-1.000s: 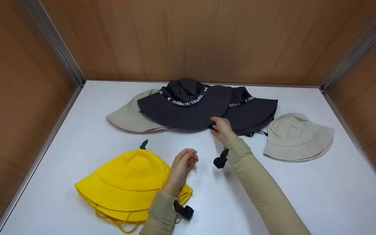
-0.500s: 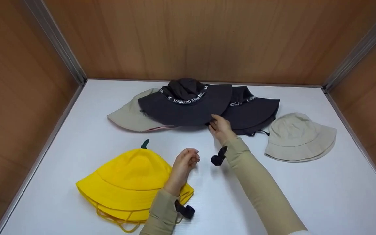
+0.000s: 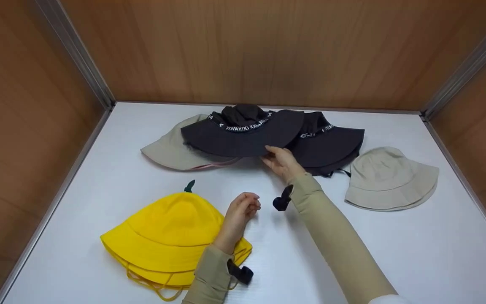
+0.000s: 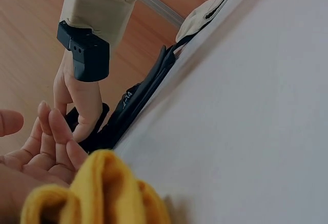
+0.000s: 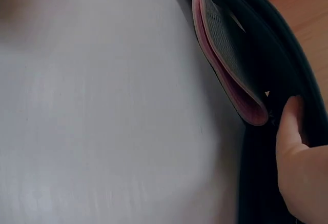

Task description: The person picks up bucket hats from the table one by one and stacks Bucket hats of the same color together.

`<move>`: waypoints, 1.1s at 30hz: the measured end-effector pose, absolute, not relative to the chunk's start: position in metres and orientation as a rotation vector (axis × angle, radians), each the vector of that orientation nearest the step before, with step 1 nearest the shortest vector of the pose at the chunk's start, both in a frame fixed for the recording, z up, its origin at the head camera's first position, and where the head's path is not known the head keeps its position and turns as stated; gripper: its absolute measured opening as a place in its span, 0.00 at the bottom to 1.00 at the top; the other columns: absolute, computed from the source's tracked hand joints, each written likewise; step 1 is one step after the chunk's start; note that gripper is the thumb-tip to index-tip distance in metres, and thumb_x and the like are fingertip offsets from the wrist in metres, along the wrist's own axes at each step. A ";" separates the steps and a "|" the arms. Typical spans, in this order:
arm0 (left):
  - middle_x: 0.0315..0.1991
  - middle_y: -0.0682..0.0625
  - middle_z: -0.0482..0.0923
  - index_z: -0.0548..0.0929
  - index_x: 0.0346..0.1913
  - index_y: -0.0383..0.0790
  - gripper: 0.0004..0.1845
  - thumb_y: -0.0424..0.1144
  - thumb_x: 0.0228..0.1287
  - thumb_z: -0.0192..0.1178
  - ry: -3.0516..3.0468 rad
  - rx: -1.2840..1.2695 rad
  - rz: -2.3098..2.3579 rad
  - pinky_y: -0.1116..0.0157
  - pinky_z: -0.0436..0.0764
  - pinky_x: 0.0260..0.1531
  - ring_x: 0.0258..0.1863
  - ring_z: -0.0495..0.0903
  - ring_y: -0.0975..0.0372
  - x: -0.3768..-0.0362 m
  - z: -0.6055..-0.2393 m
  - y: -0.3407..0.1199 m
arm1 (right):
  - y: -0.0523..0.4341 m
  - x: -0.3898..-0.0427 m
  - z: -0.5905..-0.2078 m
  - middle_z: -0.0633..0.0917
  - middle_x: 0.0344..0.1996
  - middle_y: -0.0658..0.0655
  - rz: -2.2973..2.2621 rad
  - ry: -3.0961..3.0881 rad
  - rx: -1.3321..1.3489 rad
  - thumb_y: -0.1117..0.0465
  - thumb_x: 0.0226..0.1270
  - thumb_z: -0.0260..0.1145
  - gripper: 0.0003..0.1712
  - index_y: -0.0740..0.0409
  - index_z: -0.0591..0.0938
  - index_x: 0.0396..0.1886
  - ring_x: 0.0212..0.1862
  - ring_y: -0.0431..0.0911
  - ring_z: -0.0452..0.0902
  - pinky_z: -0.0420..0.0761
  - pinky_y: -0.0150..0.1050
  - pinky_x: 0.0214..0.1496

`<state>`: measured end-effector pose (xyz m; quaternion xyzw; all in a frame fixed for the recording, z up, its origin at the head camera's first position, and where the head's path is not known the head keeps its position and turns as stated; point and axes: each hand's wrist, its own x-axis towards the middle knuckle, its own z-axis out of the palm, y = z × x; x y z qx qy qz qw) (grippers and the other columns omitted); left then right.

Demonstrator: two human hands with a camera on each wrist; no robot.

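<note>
My right hand (image 3: 274, 153) pinches the front brim of a dark grey bucket hat (image 3: 243, 135) with a white lettered band, and that brim edge is raised off the table. In the right wrist view my thumb (image 5: 291, 127) lies on the dark brim (image 5: 269, 65), next to a beige hat's pink underside (image 5: 228, 75). The dark hat overlaps this beige hat (image 3: 171, 147) on its left and a second dark hat (image 3: 331, 143) on its right. My left hand (image 3: 249, 206) hovers loosely curled and holds nothing, just right of a yellow bucket hat (image 3: 167, 236).
Another beige bucket hat (image 3: 388, 179) lies at the right. The white table (image 3: 395, 261) is boxed in by wooden walls (image 3: 247, 50) at the back and on both sides. Yellow cords (image 3: 154, 287) trail from the yellow hat near the front edge.
My right hand has lifted the dark hat's front brim a little up and back. The left hand has stayed almost still.
</note>
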<state>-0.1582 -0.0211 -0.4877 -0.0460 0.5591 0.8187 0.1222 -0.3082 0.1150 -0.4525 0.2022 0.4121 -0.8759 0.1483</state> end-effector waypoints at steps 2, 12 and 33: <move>0.28 0.53 0.74 0.76 0.40 0.37 0.09 0.36 0.71 0.47 1.637 -0.140 2.381 0.70 0.71 0.36 0.31 0.74 0.64 -0.158 -0.488 -0.021 | 0.114 -0.306 -0.451 0.62 0.67 0.63 -2.546 1.137 0.596 0.74 0.71 0.48 0.30 0.65 0.53 0.70 0.70 0.52 0.58 0.61 0.43 0.70; 0.29 0.53 0.74 0.76 0.40 0.36 0.09 0.36 0.71 0.47 1.633 -0.161 2.404 0.68 0.72 0.38 0.32 0.73 0.63 -0.160 -0.486 -0.028 | 0.121 -0.298 -0.430 0.58 0.72 0.60 -2.643 1.064 0.482 0.76 0.70 0.46 0.36 0.53 0.51 0.74 0.73 0.51 0.54 0.53 0.44 0.74; 0.38 0.52 0.76 0.76 0.42 0.32 0.09 0.33 0.72 0.45 2.067 0.051 2.438 0.66 0.73 0.50 0.43 0.75 0.62 -0.142 -0.375 -0.090 | 0.193 -0.209 -0.421 0.80 0.33 0.49 -2.640 1.304 0.223 0.76 0.69 0.46 0.19 0.51 0.66 0.50 0.33 0.40 0.78 0.74 0.33 0.35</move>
